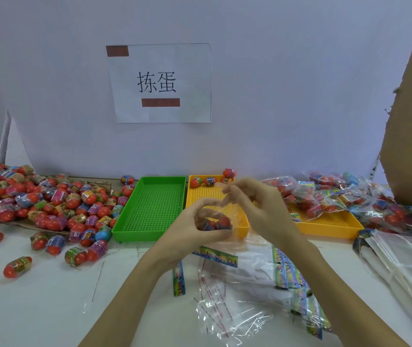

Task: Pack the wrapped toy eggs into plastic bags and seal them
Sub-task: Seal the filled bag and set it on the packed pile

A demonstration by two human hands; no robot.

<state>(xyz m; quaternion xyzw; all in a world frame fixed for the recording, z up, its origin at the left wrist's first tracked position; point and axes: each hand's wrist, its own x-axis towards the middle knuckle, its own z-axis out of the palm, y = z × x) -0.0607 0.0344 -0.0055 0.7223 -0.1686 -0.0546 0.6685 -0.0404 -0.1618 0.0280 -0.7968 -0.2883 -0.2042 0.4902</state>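
A: Where are the eggs sitting right now?

B: A few of them (216, 222) are resting inside a clear bag (227, 211), raised above the front edge of the yellow tray (200, 196), near the middle of the worktop (37, 296). The left hand (195, 226) is curling around the filled bottom. The right hand (252, 204) is pinching the thin film at the mouth.

A: So which step is that?

B: Sealing, I'd judge. The next move is probably calling for folding the flap flat and pressing it down without creasing.

A: And the materials?

B: The film is looking glossy and crinkly; the eggs are smooth, rounded, red plastic in bright wrappers. A loose heap (49, 196) is spreading over the left end, beside a perforated green tray (152, 209). Empty bags (225, 309) with printed header strips are lying along the near edge, and packed bags (325, 196) are piling up toward the right end.
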